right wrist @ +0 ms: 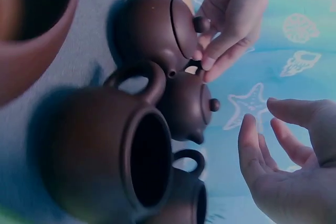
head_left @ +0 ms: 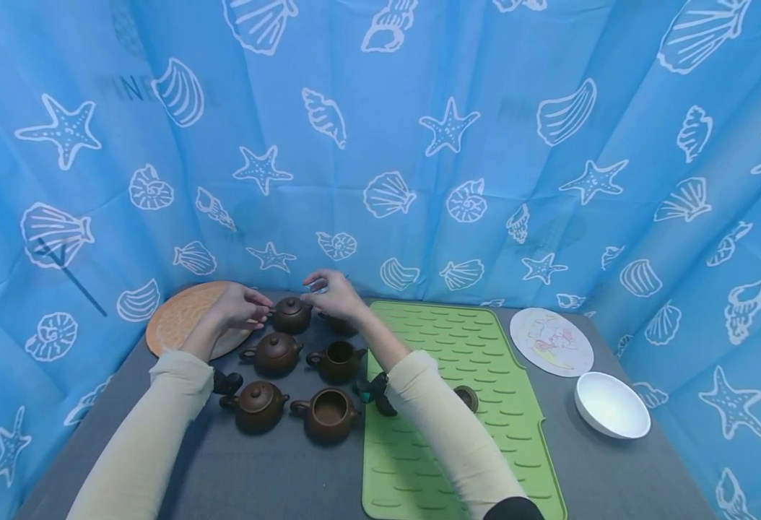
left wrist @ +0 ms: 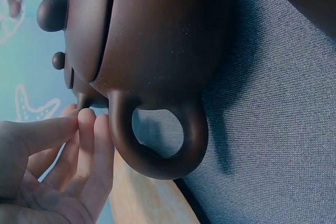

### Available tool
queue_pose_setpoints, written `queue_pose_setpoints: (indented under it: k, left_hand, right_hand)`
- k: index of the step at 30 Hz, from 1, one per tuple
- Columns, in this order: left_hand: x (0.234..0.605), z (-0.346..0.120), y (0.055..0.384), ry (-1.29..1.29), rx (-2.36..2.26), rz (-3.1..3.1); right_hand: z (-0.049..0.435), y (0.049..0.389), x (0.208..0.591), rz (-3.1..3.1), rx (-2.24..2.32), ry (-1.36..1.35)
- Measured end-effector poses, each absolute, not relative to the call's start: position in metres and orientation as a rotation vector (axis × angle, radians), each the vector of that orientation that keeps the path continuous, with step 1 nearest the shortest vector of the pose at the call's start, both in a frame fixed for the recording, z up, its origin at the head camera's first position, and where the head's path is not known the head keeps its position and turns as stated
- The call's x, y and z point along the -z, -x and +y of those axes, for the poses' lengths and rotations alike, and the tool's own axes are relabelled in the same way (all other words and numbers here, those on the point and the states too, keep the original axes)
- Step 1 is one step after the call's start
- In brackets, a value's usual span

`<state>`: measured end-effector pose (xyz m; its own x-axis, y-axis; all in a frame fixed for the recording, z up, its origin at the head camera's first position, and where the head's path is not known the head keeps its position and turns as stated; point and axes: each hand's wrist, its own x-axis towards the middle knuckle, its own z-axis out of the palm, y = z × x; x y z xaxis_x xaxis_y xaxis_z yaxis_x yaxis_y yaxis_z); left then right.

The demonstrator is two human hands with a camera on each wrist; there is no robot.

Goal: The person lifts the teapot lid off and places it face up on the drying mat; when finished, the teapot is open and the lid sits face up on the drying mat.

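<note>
At the far left an orange round mat lies on the grey table; my left hand reaches over its edge, fingers straight and together, the tips at the handle side of the back teapot, holding nothing; that lidded teapot stands at the rear of a cluster of brown teapots, a second lidded one just in front of it; my right hand hovers just right of the back teapot, fingers relaxed and spread, gripping nothing; an open, lidless teapot sits below it; further right lie a green ridged mat, a printed round plate and a white bowl.
</note>
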<state>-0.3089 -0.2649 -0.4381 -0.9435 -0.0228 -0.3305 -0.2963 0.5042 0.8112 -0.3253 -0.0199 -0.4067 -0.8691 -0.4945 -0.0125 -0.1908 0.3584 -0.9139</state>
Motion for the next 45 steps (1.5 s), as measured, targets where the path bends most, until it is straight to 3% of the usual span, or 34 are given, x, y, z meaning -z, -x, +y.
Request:
queue_pose_setpoints:
  k: [11,21,45]
  left_hand:
    - [0.440,-0.268,0.309,0.251,-1.426,2.464]
    - [0.441,-0.271,0.307,0.227,-1.511,2.424]
    - [0.443,-0.271,0.307,0.249,-1.509,2.426]
  right_hand:
    - [-0.052,0.330,0.435,2.182,1.672,0.373]
    - [-0.064,0.330,0.438,2.335,1.570,0.329]
    - [-0.074,0.323,0.431,2.582,1.341,0.479]
